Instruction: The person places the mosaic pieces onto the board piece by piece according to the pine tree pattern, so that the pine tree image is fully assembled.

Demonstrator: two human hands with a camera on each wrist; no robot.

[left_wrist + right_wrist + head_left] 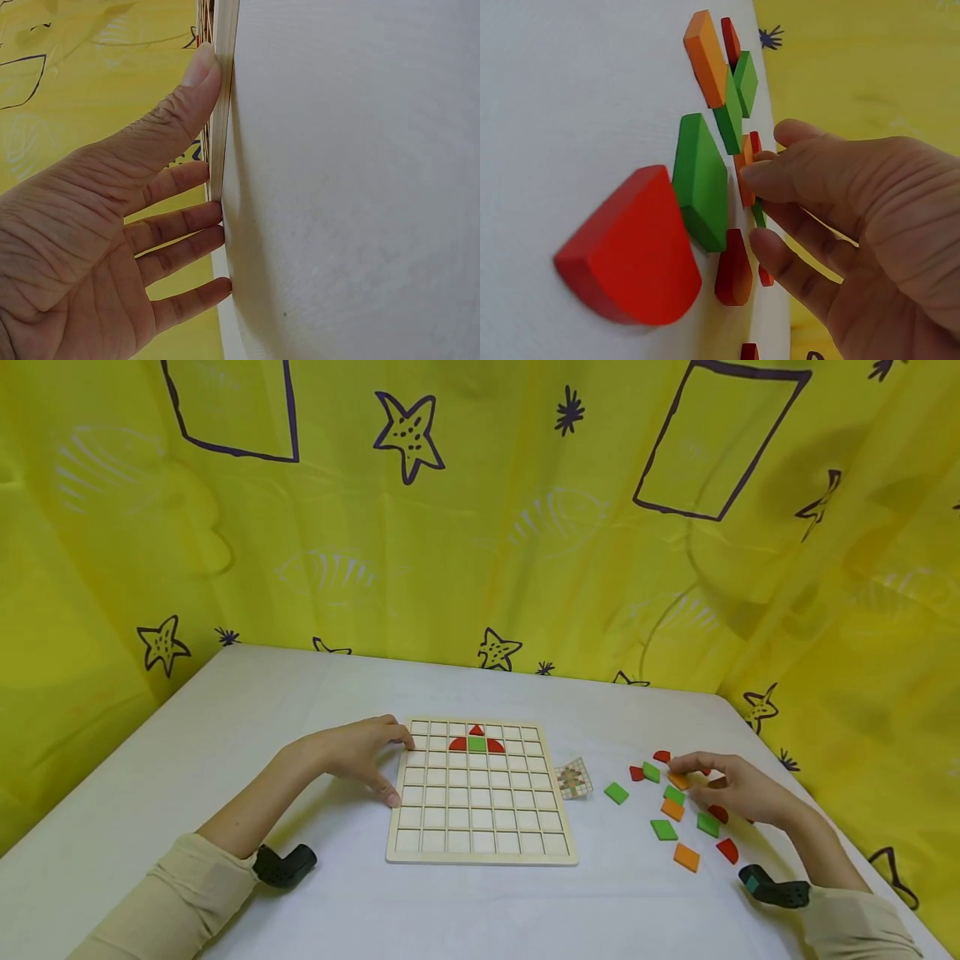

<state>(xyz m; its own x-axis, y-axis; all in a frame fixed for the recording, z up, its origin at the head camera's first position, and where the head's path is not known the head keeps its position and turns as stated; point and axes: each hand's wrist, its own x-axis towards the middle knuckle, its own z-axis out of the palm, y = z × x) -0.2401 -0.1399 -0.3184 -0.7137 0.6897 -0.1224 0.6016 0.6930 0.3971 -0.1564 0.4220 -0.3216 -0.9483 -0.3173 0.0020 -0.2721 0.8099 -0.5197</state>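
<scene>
Yellow curtain [465, 543] hangs behind the tabletop [315, 910]. Left hand [356, 752], grip wide, touches the left edge of the grid board [480, 796] and should steady it. Right of the board, the right hand [738, 787] is at an orange tile [679, 781]; whether it pinches, I cannot tell. Better take its sides. Only the head view shows the card [574, 779] beside the board.

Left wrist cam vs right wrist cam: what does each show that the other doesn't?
Left wrist only: the left hand, palm side in view, thumb and fingers at the edge of the wooden board, which is seen nearly edge-on.

Right wrist only: the right hand and loose pieces, including a red piece nearest the camera, a green piece and an orange piece. Whether the hand grips any piece is unclear.

Both: the white tabletop and the yellow curtain with dark drawn figures.
</scene>
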